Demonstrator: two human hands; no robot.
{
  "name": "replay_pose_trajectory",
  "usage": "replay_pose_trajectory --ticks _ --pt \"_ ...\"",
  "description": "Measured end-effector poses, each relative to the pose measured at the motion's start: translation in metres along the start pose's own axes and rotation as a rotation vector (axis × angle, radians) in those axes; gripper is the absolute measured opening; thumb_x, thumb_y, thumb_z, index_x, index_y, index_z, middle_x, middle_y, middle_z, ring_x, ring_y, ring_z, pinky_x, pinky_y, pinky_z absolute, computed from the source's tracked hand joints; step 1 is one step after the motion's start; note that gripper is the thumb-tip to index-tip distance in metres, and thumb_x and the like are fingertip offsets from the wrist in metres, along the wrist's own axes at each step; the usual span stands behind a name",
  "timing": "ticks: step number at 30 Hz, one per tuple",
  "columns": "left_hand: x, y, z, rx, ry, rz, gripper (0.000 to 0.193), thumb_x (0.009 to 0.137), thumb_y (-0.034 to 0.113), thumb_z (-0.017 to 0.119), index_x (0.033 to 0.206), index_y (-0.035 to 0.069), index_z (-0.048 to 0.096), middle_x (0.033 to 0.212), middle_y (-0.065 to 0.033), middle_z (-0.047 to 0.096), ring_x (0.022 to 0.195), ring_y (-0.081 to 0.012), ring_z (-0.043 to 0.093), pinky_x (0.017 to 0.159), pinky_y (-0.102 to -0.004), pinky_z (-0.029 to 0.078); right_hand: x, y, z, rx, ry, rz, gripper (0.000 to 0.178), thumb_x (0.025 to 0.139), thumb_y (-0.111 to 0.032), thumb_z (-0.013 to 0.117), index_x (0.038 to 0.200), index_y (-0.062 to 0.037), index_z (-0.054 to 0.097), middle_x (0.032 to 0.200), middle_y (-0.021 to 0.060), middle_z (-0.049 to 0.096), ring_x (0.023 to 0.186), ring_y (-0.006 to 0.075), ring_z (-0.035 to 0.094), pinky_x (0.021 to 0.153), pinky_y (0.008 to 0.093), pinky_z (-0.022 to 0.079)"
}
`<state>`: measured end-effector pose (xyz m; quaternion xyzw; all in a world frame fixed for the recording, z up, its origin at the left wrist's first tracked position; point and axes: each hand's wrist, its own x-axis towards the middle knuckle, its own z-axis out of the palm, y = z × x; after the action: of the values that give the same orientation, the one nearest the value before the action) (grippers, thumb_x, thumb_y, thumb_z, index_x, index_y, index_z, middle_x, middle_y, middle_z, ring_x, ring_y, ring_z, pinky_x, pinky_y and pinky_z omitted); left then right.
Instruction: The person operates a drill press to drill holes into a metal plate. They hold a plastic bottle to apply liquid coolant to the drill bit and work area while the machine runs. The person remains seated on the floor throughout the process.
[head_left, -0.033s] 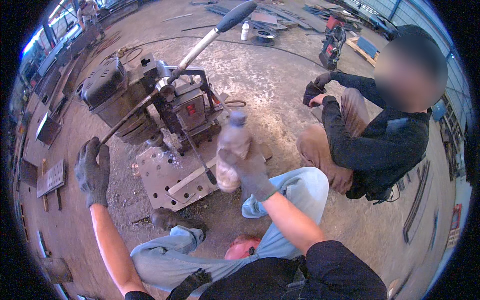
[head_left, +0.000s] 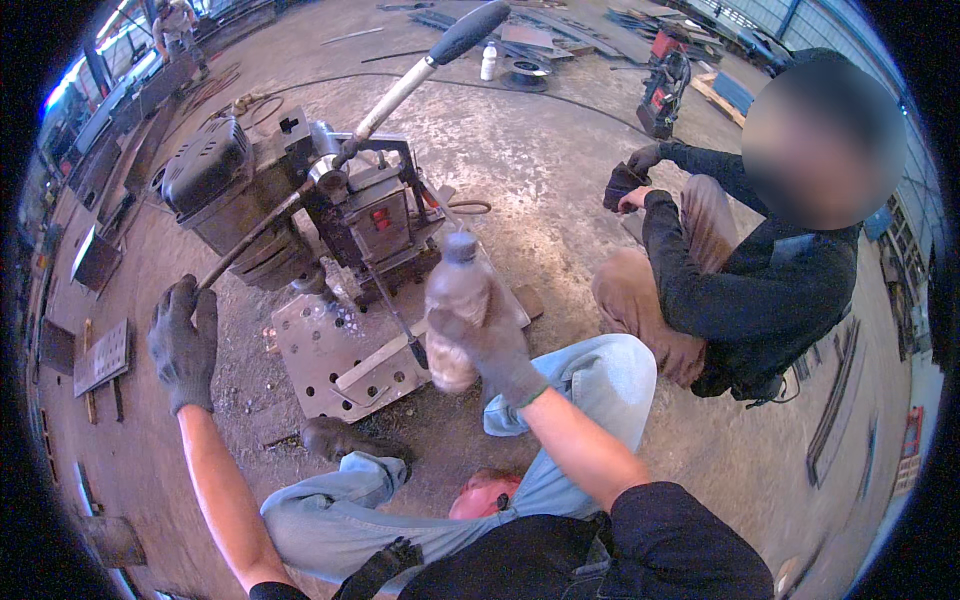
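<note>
My gloved left hand (head_left: 184,345) is wrapped round the lower end of a long lever (head_left: 250,240) on a drilling machine (head_left: 225,180). The lever's opposite arm rises to a dark grip (head_left: 470,32). In my gloved right hand (head_left: 490,350) is a clear plastic bottle (head_left: 455,285) with a bluish cap, tilted slightly and smeared by motion. It is held just right of the machine. Under the drill lies a steel plate (head_left: 300,375) with several round holes, and a flat bar (head_left: 385,357) rests across it. Shiny bits show near the drill's tip, whose contact I cannot make out.
A co-worker in dark clothing (head_left: 770,290) squats at the right, holding a dark object (head_left: 622,188). A red object (head_left: 487,493) sits between my legs. Farther off are a white bottle (head_left: 488,62), a cable spool (head_left: 526,74), a red machine (head_left: 662,85) and a trailing cable (head_left: 580,105).
My right hand and the bottle have shifted slightly left and down. My left hand and the lever look almost unmoved.
</note>
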<state>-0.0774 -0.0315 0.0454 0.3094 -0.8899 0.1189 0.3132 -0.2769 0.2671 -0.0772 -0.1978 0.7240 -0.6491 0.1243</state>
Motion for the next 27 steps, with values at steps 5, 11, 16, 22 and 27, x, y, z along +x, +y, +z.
replay_pose_trajectory --ticks 5,11,16,22,27 --pt "0.005 -0.007 0.005 -0.018 -0.121 -0.096 0.035 0.091 0.034 0.06 0.113 0.008 0.066 0.105 -0.0158 0.069 0.097 -0.0332 0.066 0.083 -0.0417 0.051 -0.036 0.029 0.028 0.011 -0.273 0.041 0.087 0.072 -0.048 0.081 0.133 -0.001 0.04 0.124 0.0169 0.055 0.117 0.0304 0.054 0.1 0.0419 0.043" --pt "-0.002 -0.016 0.019 -0.088 -0.061 -0.049 0.035 0.091 0.032 0.062 0.116 0.007 0.066 0.109 -0.0157 0.068 0.097 -0.0294 0.067 0.083 -0.0388 0.051 -0.05 0.066 0.051 0.045 0.039 -0.068 0.079 0.071 -0.038 0.084 0.128 0.0004 0.044 0.114 0.0159 0.058 0.106 0.0274 0.058 0.092 0.0408 0.048" --pt "-0.003 -0.013 0.02 -0.156 0.007 -0.058 0.032 0.091 0.026 0.063 0.116 0.006 0.066 0.113 -0.0156 0.066 0.098 -0.0263 0.067 0.084 -0.0368 0.051 -0.005 0.032 -0.026 0.488 -0.04 0.032 0.076 0.07 -0.033 0.085 0.126 -0.0059 0.041 0.118 0.0119 0.054 0.107 0.0236 0.056 0.092 0.0397 0.047" --pt "-0.006 -0.029 0.017 -0.103 -0.04 -0.056 0.033 0.091 0.026 0.063 0.116 0.005 0.066 0.113 -0.0153 0.066 0.103 -0.0277 0.065 0.086 -0.0366 0.05 0.026 -0.089 -0.102 -0.249 0.221 -0.496 0.075 0.069 -0.03 0.085 0.125 -0.0028 0.043 0.117 0.0149 0.056 0.105 0.0245 0.059 0.09 0.0392 0.049" --pt "-0.005 -0.03 0.018 -0.078 -0.119 -0.078 0.036 0.091 0.022 0.063 0.122 0.002 0.061 0.117 -0.0168 0.065 0.103 -0.0288 0.064 0.091 -0.0379 0.048 0.054 -0.028 -0.128 -0.509 0.19 -0.302 0.08 0.071 -0.028 0.083 0.131 -0.0005 0.039 0.119 0.0174 0.055 0.107 0.0279 0.058 0.093 0.0394 0.047"
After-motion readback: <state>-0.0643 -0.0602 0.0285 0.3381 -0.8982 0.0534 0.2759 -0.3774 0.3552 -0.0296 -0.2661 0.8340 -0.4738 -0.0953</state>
